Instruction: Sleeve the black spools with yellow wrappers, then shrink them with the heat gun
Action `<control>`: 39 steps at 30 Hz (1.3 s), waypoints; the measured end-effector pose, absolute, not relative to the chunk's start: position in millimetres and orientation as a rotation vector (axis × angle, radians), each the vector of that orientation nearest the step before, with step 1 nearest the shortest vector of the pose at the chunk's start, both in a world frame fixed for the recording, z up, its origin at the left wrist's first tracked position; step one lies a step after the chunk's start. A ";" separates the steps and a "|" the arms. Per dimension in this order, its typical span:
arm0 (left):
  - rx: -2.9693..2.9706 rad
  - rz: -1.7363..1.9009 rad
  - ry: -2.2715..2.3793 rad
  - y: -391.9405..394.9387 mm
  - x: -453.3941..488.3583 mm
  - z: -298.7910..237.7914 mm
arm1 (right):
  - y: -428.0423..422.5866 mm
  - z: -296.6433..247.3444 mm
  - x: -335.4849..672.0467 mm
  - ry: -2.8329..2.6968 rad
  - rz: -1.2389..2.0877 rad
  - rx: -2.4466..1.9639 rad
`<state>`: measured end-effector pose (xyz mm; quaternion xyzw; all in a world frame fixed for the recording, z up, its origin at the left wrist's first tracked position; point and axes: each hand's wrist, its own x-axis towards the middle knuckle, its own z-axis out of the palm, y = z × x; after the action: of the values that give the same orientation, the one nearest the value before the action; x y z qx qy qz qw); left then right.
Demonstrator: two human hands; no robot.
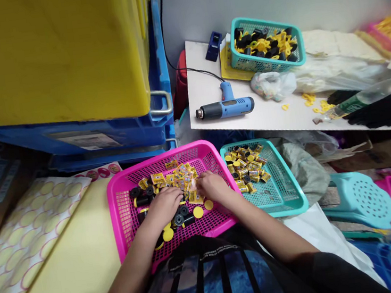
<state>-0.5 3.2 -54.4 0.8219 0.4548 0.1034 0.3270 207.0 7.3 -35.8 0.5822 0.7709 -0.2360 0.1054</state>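
Observation:
A pink plastic basket (121,208) rests on my lap, holding small black rollers, yellow discs and several yellow printed packets (179,174). My left hand (165,205) lies palm down over the black rollers (182,214) with its fingers curled on something I cannot make out. My right hand (212,185) is closed in a pinch at the edge of the packet pile, on a small pale item I cannot name. The two hands nearly meet in the basket's middle.
A teal basket (283,197) with more yellow packets sits right of the pink one. A white table (249,116) carries a blue heat gun (226,107), a teal basket of black and yellow parts (265,45) and plastic bags. Yellow and blue crates (64,63) stack at left. A sticker sheet (23,229) lies lower left.

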 end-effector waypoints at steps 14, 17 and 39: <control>0.731 0.854 1.050 -8.7 18.3 -1.8 | -25.5 -21.0 217.5 3.375 -0.905 2.018; 0.709 0.935 1.103 -9.2 22.4 -1.4 | -25.1 -16.9 213.3 2.963 -1.494 2.315; 1.130 0.609 0.971 5.2 -17.7 18.6 | 7.4 2.2 171.3 1.563 -3.130 1.718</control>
<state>-17.7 5.2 18.6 0.5060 0.4350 0.2725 0.6932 171.3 7.4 2.2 0.4097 0.3727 -0.7463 -0.3691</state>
